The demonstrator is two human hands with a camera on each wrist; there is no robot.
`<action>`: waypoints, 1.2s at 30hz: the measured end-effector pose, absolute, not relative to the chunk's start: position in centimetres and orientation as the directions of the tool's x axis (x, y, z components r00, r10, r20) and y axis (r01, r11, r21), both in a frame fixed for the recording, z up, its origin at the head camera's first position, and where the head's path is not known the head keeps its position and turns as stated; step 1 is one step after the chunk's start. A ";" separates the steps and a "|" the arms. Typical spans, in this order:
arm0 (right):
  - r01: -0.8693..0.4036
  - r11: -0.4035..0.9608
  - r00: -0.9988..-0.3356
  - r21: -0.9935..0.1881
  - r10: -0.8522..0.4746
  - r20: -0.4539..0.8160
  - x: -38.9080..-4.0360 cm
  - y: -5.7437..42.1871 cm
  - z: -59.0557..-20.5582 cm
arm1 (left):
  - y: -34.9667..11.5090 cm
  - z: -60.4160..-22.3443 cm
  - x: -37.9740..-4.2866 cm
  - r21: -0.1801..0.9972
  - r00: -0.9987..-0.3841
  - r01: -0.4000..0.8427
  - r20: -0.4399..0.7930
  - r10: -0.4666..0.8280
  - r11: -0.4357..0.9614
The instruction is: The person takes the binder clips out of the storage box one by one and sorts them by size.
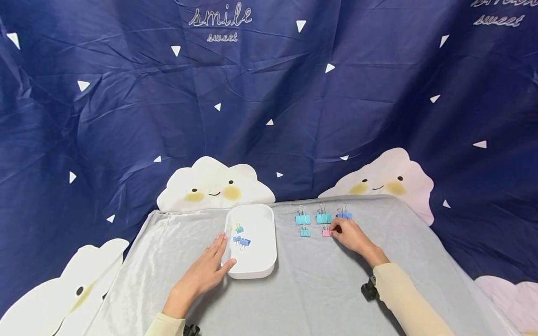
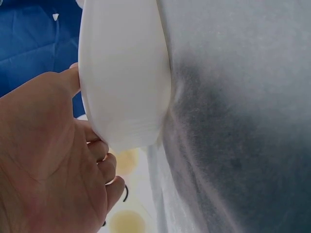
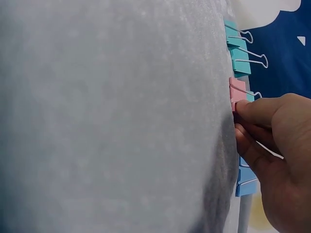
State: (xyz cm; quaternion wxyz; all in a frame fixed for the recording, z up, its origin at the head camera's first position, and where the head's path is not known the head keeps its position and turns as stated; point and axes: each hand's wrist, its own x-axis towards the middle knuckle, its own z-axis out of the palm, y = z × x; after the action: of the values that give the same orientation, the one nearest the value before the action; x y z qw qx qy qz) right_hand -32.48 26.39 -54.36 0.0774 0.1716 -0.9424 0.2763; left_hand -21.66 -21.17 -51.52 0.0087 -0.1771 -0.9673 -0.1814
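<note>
"How were the hands posed on your feed?"

"I saw the left hand [image 1: 205, 268] lying along the white tray [image 1: 253, 274], its fingers straight against the rim and the thumb spread wide. The right hand [image 1: 350, 234] reached forward, its fingers curled down to the grey cloth [image 1: 311, 298]."

"Anything you couldn't make out?"

"The right fingers covered one end of the pink clip [image 1: 326, 232] and part of the blue clip [image 1: 344, 215] just beyond them. My left wrist view gave me only the tray's outer side, and the head view cut off both sleeves [image 1: 409, 298]."

"And the pink clip itself?"

"Right at the right fingertips: thumb and fingers were narrow, pinching its edge. To the left of those fingers I had the small teal clip [image 1: 305, 232], with two large teal clips [image 1: 323, 218] farther off. Small blue clips [image 1: 244, 242] lay in the tray, near the left fingertips."
</note>
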 end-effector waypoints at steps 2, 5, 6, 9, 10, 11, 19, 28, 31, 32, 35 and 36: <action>-0.361 0.786 -0.932 -0.502 -0.277 0.235 -32.4 26.4 -54.4 | -21.2 -51.5 -21.6 0.348 -0.937 0.346 0.081 0.340 0.871; -0.349 0.783 -0.936 -0.515 -0.270 0.225 -32.3 26.5 -54.3 | -21.1 -51.6 -21.6 0.349 -0.937 0.347 0.082 0.340 0.871; -0.350 0.780 -0.936 -0.518 -0.270 0.225 -32.3 26.6 -54.3 | -21.1 -51.5 -21.6 0.350 -0.937 0.346 0.081 0.339 0.871; -0.348 0.774 -0.937 -0.530 -0.265 0.228 -32.4 26.6 -54.2 | -21.1 -51.5 -21.6 0.350 -0.937 0.345 0.085 0.338 0.871; -0.349 0.772 -0.937 -0.531 -0.265 0.230 -32.4 26.6 -54.2 | -21.1 -51.5 -21.6 0.351 -0.938 0.345 0.085 0.337 0.871; -0.352 0.770 -0.935 -0.533 -0.267 0.232 -32.4 26.7 -54.2 | -21.1 -51.5 -21.7 0.351 -0.938 0.345 0.084 0.337 0.871; -0.363 0.770 -0.930 -0.525 -0.261 0.260 -32.3 26.7 -54.3 | -21.2 -51.4 -21.7 0.353 -0.935 0.351 0.082 0.345 0.867; -0.396 0.757 -0.912 -0.519 -0.262 0.314 -32.0 25.7 -53.0 | -21.3 -51.5 -21.8 0.342 -0.934 0.352 0.077 0.348 0.871; -0.425 0.747 -0.900 -0.511 -0.292 0.322 -31.9 24.9 -51.8 | -21.2 -51.4 -21.8 0.343 -0.934 0.353 0.078 0.348 0.871; -0.440 0.745 -0.894 -0.502 -0.307 0.328 -31.9 24.6 -51.4 | -21.2 -51.4 -21.8 0.342 -0.934 0.353 0.077 0.349 0.871; -0.484 0.740 -0.871 -0.468 -0.354 0.341 -31.8 23.4 -50.0 | -21.2 -51.3 -21.7 0.344 -0.934 0.353 0.073 0.350 0.870; -0.499 0.737 -0.862 -0.455 -0.371 0.345 -31.8 23.0 -49.4 | -21.2 -51.3 -21.7 0.345 -0.934 0.353 0.072 0.350 0.870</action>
State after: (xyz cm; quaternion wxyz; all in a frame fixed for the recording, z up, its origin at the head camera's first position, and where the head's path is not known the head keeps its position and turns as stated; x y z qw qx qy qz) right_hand -31.80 22.96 -49.44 0.1164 0.2354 -0.9247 0.2757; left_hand -21.69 -21.18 -51.32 0.0034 -0.1817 -0.9669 -0.1788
